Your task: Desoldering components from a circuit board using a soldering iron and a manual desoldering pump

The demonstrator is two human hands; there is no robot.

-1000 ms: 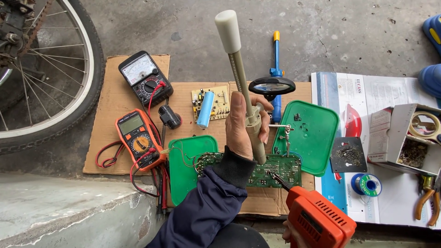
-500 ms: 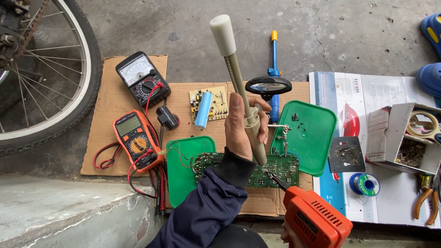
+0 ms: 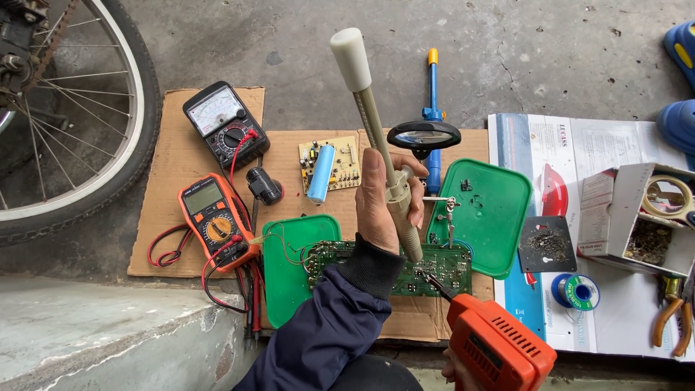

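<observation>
Two hands work over a green circuit board that lies on a sheet of cardboard spread on the concrete floor. The left hand is clenched around the lower barrel of a pale desoldering pump, held nearly upright with its white plunger knob at the top and its tip down on the board. The right hand shows only a little at the lower edge of the view, gripping an orange soldering gun; the gun's thin tip reaches the board just beside the pump's tip.

The board sits near the cardboard's near edge, between two green plastic lids: one on its left, partly under it, and one at its right, carrying a few small parts. An orange digital multimeter lies left of the lids with red and black leads trailing from it; a black analogue meter rests at the cardboard's far edge. A small tan circuit board with a blue cylindrical cell on it lies further back, and a magnifier on a blue stand stands just behind the left hand. A solder spool and pliers lie on paper to the right. A bicycle wheel stands at the left.
</observation>
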